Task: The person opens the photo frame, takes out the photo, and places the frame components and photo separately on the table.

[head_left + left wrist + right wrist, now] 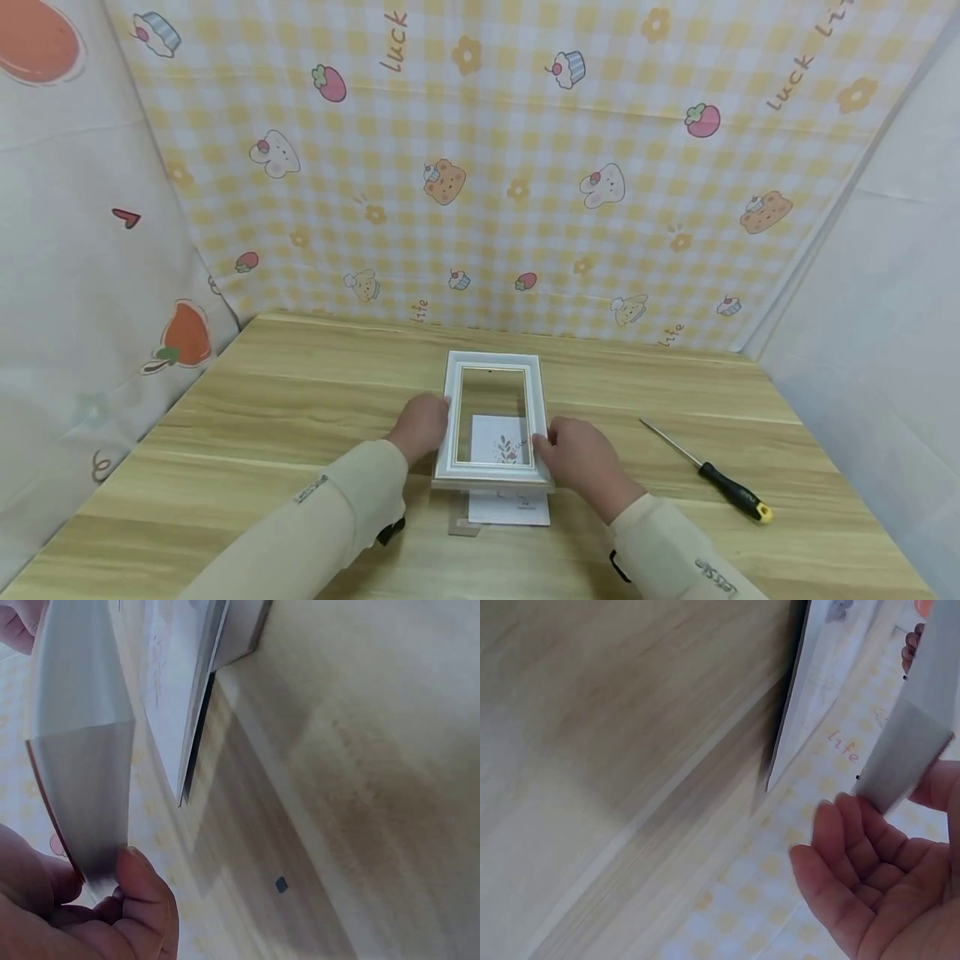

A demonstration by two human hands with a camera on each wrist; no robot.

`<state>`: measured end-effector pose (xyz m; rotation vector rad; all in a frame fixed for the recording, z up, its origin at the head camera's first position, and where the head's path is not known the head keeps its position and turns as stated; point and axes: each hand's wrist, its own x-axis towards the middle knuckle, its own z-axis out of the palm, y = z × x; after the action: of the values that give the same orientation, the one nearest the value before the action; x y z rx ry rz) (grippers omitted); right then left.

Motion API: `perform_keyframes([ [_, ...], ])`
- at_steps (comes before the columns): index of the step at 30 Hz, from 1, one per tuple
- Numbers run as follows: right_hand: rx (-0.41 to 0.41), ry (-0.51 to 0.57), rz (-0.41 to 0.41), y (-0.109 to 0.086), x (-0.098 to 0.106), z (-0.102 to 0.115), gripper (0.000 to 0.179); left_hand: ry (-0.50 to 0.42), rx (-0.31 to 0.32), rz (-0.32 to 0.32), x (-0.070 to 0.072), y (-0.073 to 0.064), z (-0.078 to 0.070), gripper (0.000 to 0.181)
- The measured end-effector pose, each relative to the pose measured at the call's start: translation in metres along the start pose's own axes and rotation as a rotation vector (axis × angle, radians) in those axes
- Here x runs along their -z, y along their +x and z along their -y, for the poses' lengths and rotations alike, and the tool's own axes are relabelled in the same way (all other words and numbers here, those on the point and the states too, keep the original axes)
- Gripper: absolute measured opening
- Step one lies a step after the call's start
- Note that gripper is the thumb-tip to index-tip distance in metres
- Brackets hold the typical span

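Both hands hold a white picture frame by its two long sides, raised over the table. My left hand pinches the left side; in the left wrist view its thumb and curled fingers grip the frame's edge. On the opposite side, my right hand grips the frame between thumb and fingers, some fingers spread loosely in the right wrist view. Through the frame's opening shows a white card printed with a flower sprig. It lies beneath, on a flat backing whose greyish corner piece sticks out at the near left.
A screwdriver with a black and yellow handle lies on the wooden table to the right. A tiny dark piece rests on the tabletop in the left wrist view. Patterned cloth hangs behind the table.
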<state>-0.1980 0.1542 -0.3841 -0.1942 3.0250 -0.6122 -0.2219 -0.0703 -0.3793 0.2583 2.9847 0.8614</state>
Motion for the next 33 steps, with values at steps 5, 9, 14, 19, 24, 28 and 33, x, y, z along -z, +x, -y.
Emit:
perform_keyframes([
  [5, 0.05, -0.063, -0.083, 0.003, 0.001, -0.001, 0.029, -0.127, 0.112, 0.009, -0.002, 0.008, -0.001, 0.043],
  [9, 0.052, -0.086, -0.105, 0.007, 0.001, -0.003, 0.03, -0.205, 0.19, 0.039, -0.003, 0.013, -0.003, 0.044],
  [14, 0.016, -0.074, -0.087, 0.015, 0.0, -0.004, 0.031, -0.254, 0.243, 0.069, -0.006, 0.022, -0.001, 0.047],
  [19, -0.014, -0.061, -0.067, 0.024, 0.003, -0.004, 0.031, -0.323, 0.216, 0.045, -0.008, 0.028, 0.003, 0.046],
  [24, -0.041, -0.048, -0.051, 0.032, 0.002, -0.008, 0.032, -0.419, 0.216, 0.04, -0.009, 0.031, 0.003, 0.044],
  [28, -0.059, -0.027, -0.04, 0.037, 0.001, -0.011, 0.032, -0.464, 0.234, 0.059, -0.011, 0.036, 0.006, 0.042],
  [33, -0.085, 0.013, -0.031, 0.048, 0.002, -0.011, 0.033, -0.464, 0.229, 0.054, -0.013, 0.047, 0.011, 0.044],
])
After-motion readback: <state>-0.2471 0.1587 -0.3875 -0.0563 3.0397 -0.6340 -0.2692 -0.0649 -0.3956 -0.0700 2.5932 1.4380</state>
